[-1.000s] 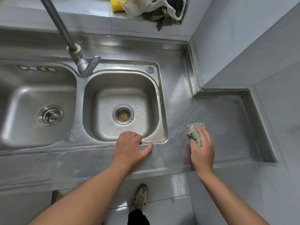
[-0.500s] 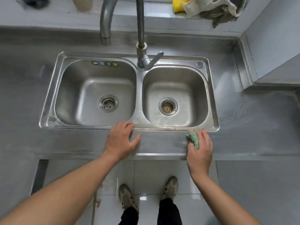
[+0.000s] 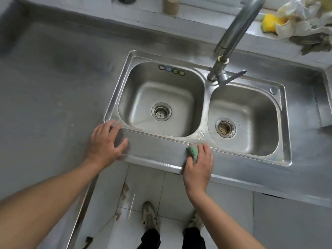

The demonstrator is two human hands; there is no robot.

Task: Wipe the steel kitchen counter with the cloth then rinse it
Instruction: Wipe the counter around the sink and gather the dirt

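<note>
- A pair of worn shoes (image 3: 150, 218) is standing on glossy pale floor tiles (image 3: 143, 180) at the bottom centre of the frame, so the person is facing the counter's front edge squarely.
- The right hand (image 3: 198, 164), just right of centre, is gripping a bunched green cloth (image 3: 193, 152). Its fingers are lying close together over the top and the thumb is closing in at the cloth's left side. The cloth is sitting on the narrow front strip of the counter, touching the sink rim (image 3: 158, 134). My guess is that it is being held wadded so it fits that thin strip.
- The left hand (image 3: 106, 142), left of centre, is lying flat with its fingers spread, the fingertips reaching the sink's near-left corner. It is probably serving as a brace. Its edges are slightly blurred.
- The steel counter (image 3: 53, 105) is filling the left half of the frame, looking dull, brushed and streaky.
- Beyond the hands, the two rounded basins are shining more brightly, each with a perforated round drain (image 3: 161, 111).
- The tubular faucet (image 3: 233, 29) is leaning across the upper right, its base sitting between the basins, within reach for rinsing, which is not yet begun.
- On the far ledge, a yellow sponge (image 3: 268, 22) is lying under crumpled rags (image 3: 305, 20).
</note>
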